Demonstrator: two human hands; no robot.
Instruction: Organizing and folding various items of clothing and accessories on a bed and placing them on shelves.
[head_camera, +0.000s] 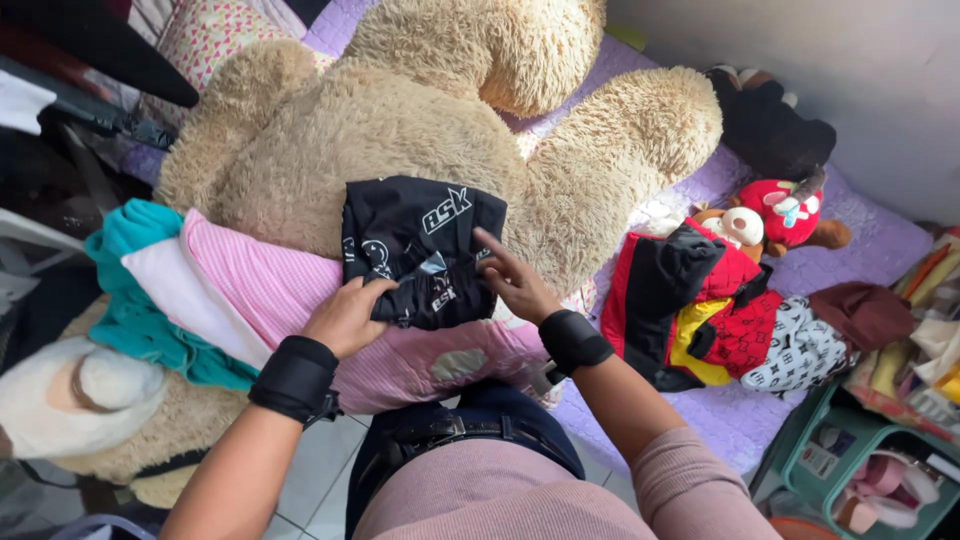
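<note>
Covering the bed (880, 245): purple spread (white wall (800, 70) behind).

Folded garment (420, 250) atop teddy bear (400, 110)

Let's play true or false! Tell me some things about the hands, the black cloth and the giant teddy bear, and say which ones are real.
1. Both hands touch the black cloth. True: the left hand grips its lower edge and the right hand presses on it.
2. The black cloth lies on the floor. False: it lies on a pink striped cloth that rests against the big tan teddy bear.
3. Each wrist wears a black band. True.
4. The teddy bear is bright blue. False: it is tan.
5. A teal cloth lies left of the pink striped one. True.
</note>
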